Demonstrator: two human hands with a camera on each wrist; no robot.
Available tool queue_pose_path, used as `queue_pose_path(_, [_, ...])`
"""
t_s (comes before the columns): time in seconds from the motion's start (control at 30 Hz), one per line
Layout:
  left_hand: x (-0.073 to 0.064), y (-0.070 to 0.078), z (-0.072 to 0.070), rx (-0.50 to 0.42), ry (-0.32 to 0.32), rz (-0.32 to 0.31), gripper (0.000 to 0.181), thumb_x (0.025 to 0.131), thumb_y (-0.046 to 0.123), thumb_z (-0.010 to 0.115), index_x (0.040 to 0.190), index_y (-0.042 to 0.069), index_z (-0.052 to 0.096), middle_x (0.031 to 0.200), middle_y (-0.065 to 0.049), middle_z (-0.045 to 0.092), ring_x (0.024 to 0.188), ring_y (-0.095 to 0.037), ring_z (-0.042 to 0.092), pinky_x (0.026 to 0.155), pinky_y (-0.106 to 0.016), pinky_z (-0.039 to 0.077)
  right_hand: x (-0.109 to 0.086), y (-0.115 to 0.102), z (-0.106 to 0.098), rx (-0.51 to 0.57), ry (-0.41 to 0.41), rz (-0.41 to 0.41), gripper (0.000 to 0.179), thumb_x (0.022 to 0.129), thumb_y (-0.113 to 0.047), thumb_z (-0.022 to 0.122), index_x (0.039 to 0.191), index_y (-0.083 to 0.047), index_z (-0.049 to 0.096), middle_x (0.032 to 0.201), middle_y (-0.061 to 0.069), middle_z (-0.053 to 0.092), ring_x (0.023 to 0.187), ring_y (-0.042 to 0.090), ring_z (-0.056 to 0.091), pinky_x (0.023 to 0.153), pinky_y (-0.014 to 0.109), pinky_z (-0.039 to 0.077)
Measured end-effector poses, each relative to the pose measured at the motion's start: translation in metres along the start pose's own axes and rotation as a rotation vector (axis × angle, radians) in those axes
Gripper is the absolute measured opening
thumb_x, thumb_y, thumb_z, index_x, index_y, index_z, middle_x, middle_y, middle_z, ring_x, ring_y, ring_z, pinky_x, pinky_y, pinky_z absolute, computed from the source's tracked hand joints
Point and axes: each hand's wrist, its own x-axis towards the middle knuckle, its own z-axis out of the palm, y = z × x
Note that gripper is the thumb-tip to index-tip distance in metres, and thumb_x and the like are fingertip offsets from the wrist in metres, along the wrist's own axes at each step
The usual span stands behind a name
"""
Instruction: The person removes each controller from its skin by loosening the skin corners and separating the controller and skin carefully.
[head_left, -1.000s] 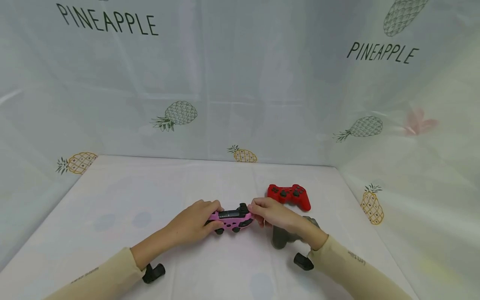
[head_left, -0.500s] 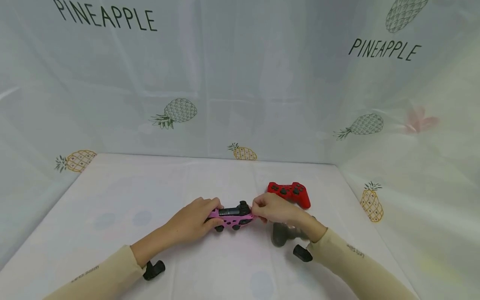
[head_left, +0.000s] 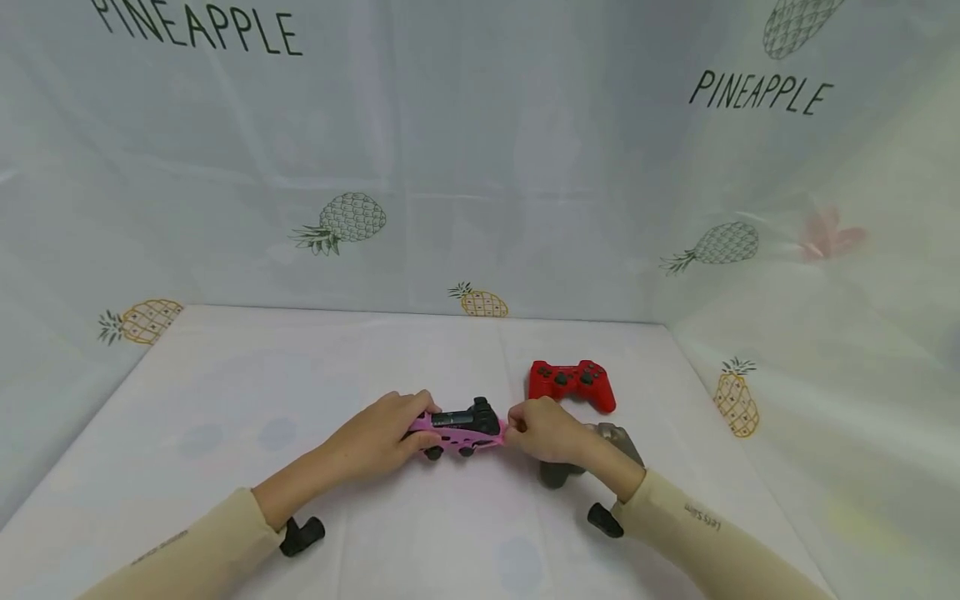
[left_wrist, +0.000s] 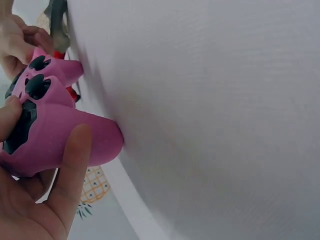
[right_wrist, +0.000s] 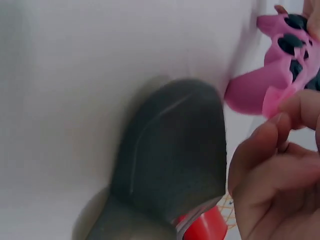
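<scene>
Right grip (head_left: 547,429) pinches pink cover edge (right_wrist: 272,102), now stretched farther toward 3 o'clock, so probably loosening; left grip (head_left: 386,433) clasps pink controller (head_left: 453,436), 8 o'clock from red controller (head_left: 572,383).

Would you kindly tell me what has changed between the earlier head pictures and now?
The right hand has drawn slightly rightward from the pink controller, pinching its pink flap. The left hand keeps its grip; the red controller and dark controller lie unmoved.
</scene>
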Motion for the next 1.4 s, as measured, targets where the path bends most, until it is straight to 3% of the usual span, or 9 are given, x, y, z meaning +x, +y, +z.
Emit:
queue_pose_path(0.23, [0.004, -0.007, -0.003, -0.042, -0.031, -0.028, 0.031, 0.103, 0.042, 0.07, 0.127, 0.023, 0.061, 0.087, 0.015, 0.061, 0.09, -0.013, 0.054, 0.077, -0.034, 0.045, 0.001, -0.005, 0.002, 0.02, 0.019, -0.013, 0.024, 0.102, -0.008, 0.056, 0.079, -0.014, 0.056, 0.061, -0.008, 0.039, 0.057, 0.005, 0.042, 0.056, 0.023, 0.032])
queue_pose_path(0.5, [0.006, -0.005, 0.0, -0.06, -0.044, -0.033, 0.035, 0.104, 0.048, 0.067, 0.129, 0.025, 0.061, 0.09, 0.015, 0.061, 0.095, -0.014, 0.055, 0.078, -0.038, 0.045, -0.009, 0.001, 0.004, 0.114, 0.001, 0.007, 0.025, 0.111, -0.017, 0.052, 0.086, -0.014, 0.056, 0.063, -0.008, 0.047, 0.058, 0.006, 0.044, 0.057, 0.025, 0.036])
queue_pose_path(0.77, [0.004, -0.004, 0.0, -0.051, -0.042, -0.045, 0.034, 0.102, 0.045, 0.07, 0.129, 0.027, 0.06, 0.093, 0.017, 0.063, 0.094, -0.012, 0.055, 0.078, -0.035, 0.046, -0.009, -0.003, 0.001, 0.041, 0.107, 0.011, 0.023, 0.11, -0.026, 0.058, 0.088, -0.018, 0.059, 0.065, -0.009, 0.046, 0.06, 0.007, 0.045, 0.056, 0.025, 0.035])
queue_pose_path(0.9, [0.003, -0.004, 0.0, -0.059, -0.035, -0.044, 0.034, 0.102, 0.045, 0.07, 0.129, 0.027, 0.061, 0.094, 0.016, 0.064, 0.095, -0.013, 0.055, 0.078, -0.036, 0.046, -0.004, -0.006, 0.0, 0.059, 0.135, 0.017, 0.01, 0.108, -0.024, 0.061, 0.101, -0.016, 0.063, 0.079, -0.008, 0.058, 0.067, 0.009, 0.052, 0.06, 0.027, 0.044])
queue_pose_path(1.0, [0.003, -0.003, -0.001, -0.071, -0.035, -0.046, 0.034, 0.103, 0.045, 0.069, 0.129, 0.026, 0.061, 0.094, 0.014, 0.063, 0.094, -0.013, 0.055, 0.078, -0.037, 0.046, -0.002, -0.009, -0.001, 0.078, 0.151, 0.018, 0.01, 0.108, -0.024, 0.061, 0.111, -0.015, 0.064, 0.09, -0.006, 0.064, 0.071, 0.012, 0.056, 0.063, 0.029, 0.049])
queue_pose_path(1.23, [0.003, -0.002, -0.001, -0.081, -0.038, -0.051, 0.033, 0.102, 0.045, 0.07, 0.128, 0.027, 0.06, 0.095, 0.013, 0.064, 0.094, -0.014, 0.055, 0.077, -0.037, 0.046, -0.001, -0.015, -0.002, 0.129, 0.175, -0.077, 0.03, 0.109, -0.023, 0.058, 0.136, -0.009, 0.06, 0.122, 0.002, 0.068, 0.103, 0.019, 0.066, 0.084, 0.037, 0.057])
queue_pose_path(1.4, [0.002, -0.003, -0.001, -0.077, -0.039, -0.054, 0.033, 0.102, 0.045, 0.071, 0.128, 0.029, 0.059, 0.095, 0.013, 0.063, 0.094, -0.013, 0.055, 0.078, -0.038, 0.046, -0.001, -0.022, 0.0, 0.225, 0.155, -0.132, 0.041, 0.108, -0.028, 0.062, 0.146, -0.015, 0.054, 0.137, 0.003, 0.063, 0.116, 0.021, 0.066, 0.095, 0.047, 0.056])
